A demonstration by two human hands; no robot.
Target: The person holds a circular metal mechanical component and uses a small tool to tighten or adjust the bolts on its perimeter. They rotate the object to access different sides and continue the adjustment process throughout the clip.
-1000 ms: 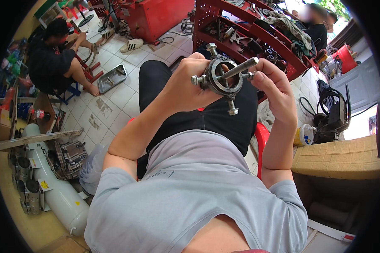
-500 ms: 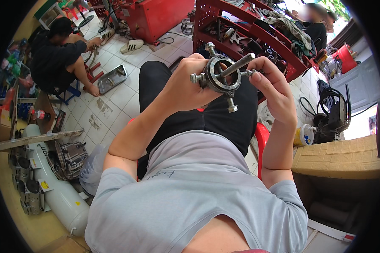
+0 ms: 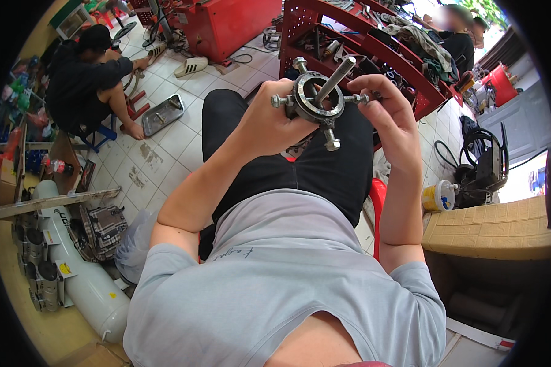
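Observation:
A round metal collar (image 3: 299, 107) with bolts sticking out around its rim is held up over my lap. My left hand (image 3: 269, 125) is closed around its left and lower side, the fingertips hidden behind it. Through the ring's opening slants a steel rod (image 3: 338, 78), its upper end toward the upper right. My right hand (image 3: 393, 119) is at the collar's right-hand bolt (image 3: 356, 98), thumb and curled fingers around the bolt's head. Another bolt (image 3: 332, 142) points down toward me, and one more (image 3: 277, 101) sits beside my left knuckles.
A red tool cart (image 3: 404, 88) loaded with tools and rags stands ahead. Toward the left, a person (image 3: 82, 79) sits low beside a metal tray (image 3: 164, 115). A white cylindrical tank (image 3: 82, 263) lies at lower left. A cardboard box (image 3: 490, 229) and white bucket (image 3: 438, 197) are at right.
The collar and rod have shifted slightly left and toward me, with the rod standing a little steeper. My right hand's fingers have shifted and loosened around the bolt head.

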